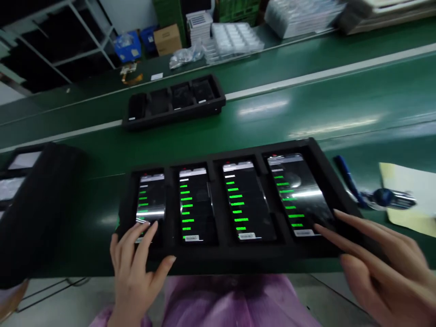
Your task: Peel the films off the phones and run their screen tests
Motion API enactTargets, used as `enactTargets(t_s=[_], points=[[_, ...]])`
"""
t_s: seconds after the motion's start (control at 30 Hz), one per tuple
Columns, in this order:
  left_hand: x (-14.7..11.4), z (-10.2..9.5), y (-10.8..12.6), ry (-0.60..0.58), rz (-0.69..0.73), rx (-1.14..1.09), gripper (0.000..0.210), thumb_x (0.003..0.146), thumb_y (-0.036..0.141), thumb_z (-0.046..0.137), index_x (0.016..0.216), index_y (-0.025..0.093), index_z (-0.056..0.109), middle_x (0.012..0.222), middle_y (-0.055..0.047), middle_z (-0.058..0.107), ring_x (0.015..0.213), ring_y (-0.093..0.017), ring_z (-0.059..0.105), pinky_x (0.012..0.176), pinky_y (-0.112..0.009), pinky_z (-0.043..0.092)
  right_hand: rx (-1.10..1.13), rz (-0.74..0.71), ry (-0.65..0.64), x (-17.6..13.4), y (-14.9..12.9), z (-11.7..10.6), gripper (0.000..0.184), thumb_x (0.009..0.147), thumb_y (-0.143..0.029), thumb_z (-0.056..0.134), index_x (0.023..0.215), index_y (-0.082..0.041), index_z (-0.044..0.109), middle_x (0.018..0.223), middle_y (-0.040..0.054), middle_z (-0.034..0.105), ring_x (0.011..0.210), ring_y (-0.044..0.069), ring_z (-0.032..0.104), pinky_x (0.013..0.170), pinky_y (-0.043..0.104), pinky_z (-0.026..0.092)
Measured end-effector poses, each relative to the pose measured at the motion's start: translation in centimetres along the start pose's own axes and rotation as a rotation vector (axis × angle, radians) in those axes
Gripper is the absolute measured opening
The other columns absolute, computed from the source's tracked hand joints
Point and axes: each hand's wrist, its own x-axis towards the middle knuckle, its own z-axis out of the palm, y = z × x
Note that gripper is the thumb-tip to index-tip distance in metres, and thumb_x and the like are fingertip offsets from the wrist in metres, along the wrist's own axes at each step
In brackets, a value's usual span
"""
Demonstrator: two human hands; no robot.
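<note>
In front of me lies a black foam tray (235, 254) with several smartphones in its slots, their lit screens showing rows of green text. My left hand (134, 263) is open, fingertips over the lower part of the leftmost smartphone (151, 193). The fingers of my right hand (381, 259) are stretched out, with the fingertips at the lower right of the rightmost smartphone (298, 195). Between them lie the second smartphone (197, 204) and the third smartphone (250, 200), each with a white label at the bottom. Whether the fingertips touch glass I cannot tell.
Another black tray (177, 111) holding dark-screened phones stands farther back on the green bench. At left is a dark foam stack (44, 213). Right of my tray lie a blue pen (349, 179), a shiny wrapped item (388, 198) and yellow paper (415, 218). Clear plastic trays (236, 38) stand behind.
</note>
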Motion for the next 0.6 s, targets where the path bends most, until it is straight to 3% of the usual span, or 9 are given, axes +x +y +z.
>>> enactTargets(t_s=[0.1, 0.23, 0.4, 0.5, 0.6], points=[[0.0, -0.2, 0.3, -0.031, 0.030, 0.032, 0.055, 0.102, 0.049, 0.059, 0.148, 0.018, 0.055, 0.134, -0.016, 0.060, 0.130, -0.031, 0.056, 0.131, -0.056, 0.020, 0.012, -0.117, -0.024, 1.2, -1.2, 0.9, 0.062, 0.103, -0.022, 0.055, 0.161, -0.039, 0.047, 0.142, 0.0112, 0.062, 0.114, 0.039, 0.064, 0.094, 0.058, 0.049], [0.5, 0.0, 0.9, -0.046, 0.098, 0.045, 0.054, 0.101, 0.053, 0.059, 0.142, 0.019, 0.060, 0.135, -0.016, 0.061, 0.130, -0.032, 0.055, 0.132, -0.059, 0.015, 0.085, -0.259, -0.070, 3.2, -3.4, 2.3, 0.032, 0.108, -0.035, 0.052, 0.133, -0.025, 0.068, 0.138, 0.0137, 0.065, 0.121, 0.034, 0.063, 0.098, 0.053, 0.050], [1.1, 0.3, 1.1, -0.073, 0.123, 0.033, 0.054, 0.101, 0.056, 0.057, 0.140, 0.019, 0.063, 0.135, -0.016, 0.063, 0.132, -0.032, 0.055, 0.132, -0.060, 0.013, 0.058, -0.295, -0.098, 4.2, -4.8, 3.2, 0.034, 0.109, -0.041, 0.050, 0.121, -0.020, 0.074, 0.139, 0.0152, 0.065, 0.125, 0.033, 0.061, 0.102, 0.053, 0.048], [1.3, 0.1, 1.2, -0.092, 0.148, 0.016, 0.054, 0.102, 0.055, 0.057, 0.137, 0.016, 0.065, 0.136, -0.017, 0.062, 0.135, -0.032, 0.053, 0.133, -0.060, 0.011, 0.042, -0.276, -0.063, 3.8, -4.6, 3.1, 0.036, 0.108, -0.039, 0.051, 0.135, -0.025, 0.071, 0.141, 0.0150, 0.064, 0.123, 0.037, 0.061, 0.101, 0.058, 0.045], [1.6, -0.2, 2.0, -0.117, 0.168, -0.031, 0.049, 0.102, 0.053, 0.058, 0.134, 0.017, 0.069, 0.138, -0.016, 0.062, 0.139, -0.031, 0.051, 0.134, -0.058, 0.010, 0.099, -0.201, 0.053, 3.4, -4.3, 2.9, 0.052, 0.106, -0.031, 0.050, 0.158, -0.033, 0.053, 0.134, 0.0160, 0.066, 0.116, 0.038, 0.063, 0.098, 0.060, 0.046]])
